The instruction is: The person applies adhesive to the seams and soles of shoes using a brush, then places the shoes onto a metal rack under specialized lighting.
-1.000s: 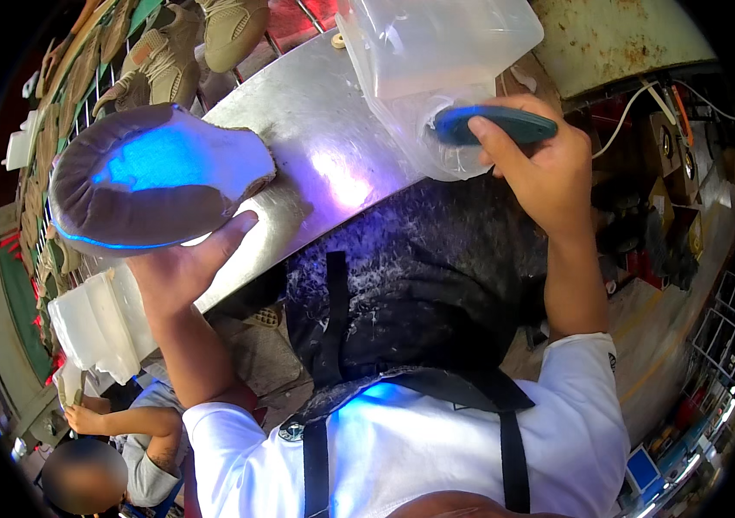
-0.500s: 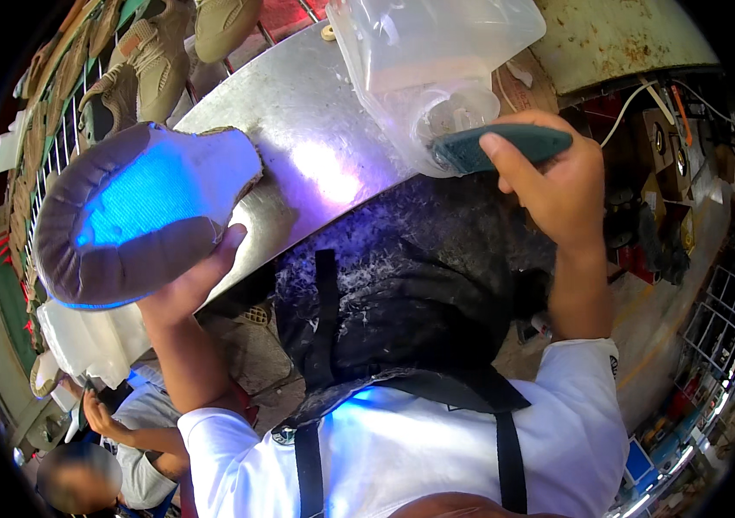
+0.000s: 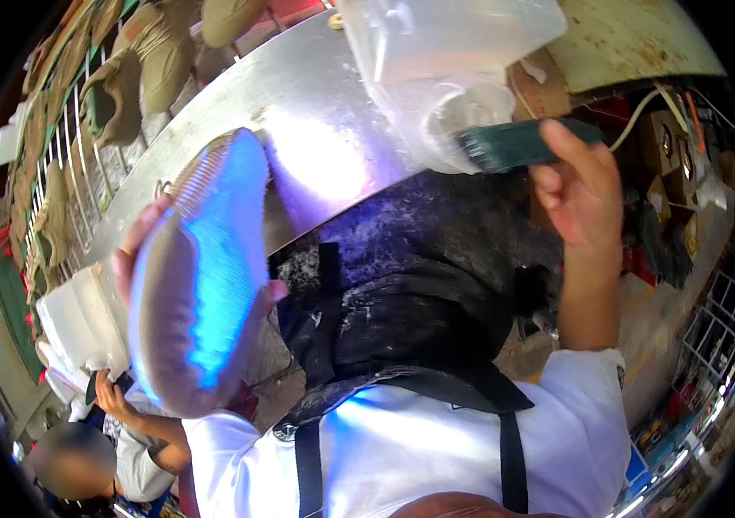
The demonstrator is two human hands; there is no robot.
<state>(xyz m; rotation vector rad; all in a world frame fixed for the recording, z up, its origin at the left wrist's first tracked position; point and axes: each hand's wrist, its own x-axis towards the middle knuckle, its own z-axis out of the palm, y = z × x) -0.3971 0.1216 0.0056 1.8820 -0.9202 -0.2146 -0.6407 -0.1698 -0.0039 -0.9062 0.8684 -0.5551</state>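
Note:
My left hand (image 3: 133, 244) grips a tan shoe upper (image 3: 228, 259) from beneath. Its fingers curl over the far-left side and the thumb shows at the right edge. The shoe's underside faces up, lit bright blue, with a pale middle and a gathered brown rim. In my right hand (image 3: 588, 186) is a dark green brush (image 3: 514, 145), held flat with the bristles pointing left. The bristles lie at the edge of the round mouth (image 3: 468, 108) of a translucent plastic container (image 3: 454, 43). Whether they touch it I cannot tell.
A metal worktop (image 3: 316, 112) curves across in front of me. Tan shoes (image 3: 160, 52) hang on a wire rack at the left. A co-worker (image 3: 147, 436) sits lower left beside another translucent container (image 3: 82, 319). A rusty pale panel (image 3: 635, 43) stands far right.
The shoe upper has turned and tilted, its narrow end now pointing away, and moved nearer and right. My right hand and the brush have shifted slightly right. The co-worker's hand has moved up.

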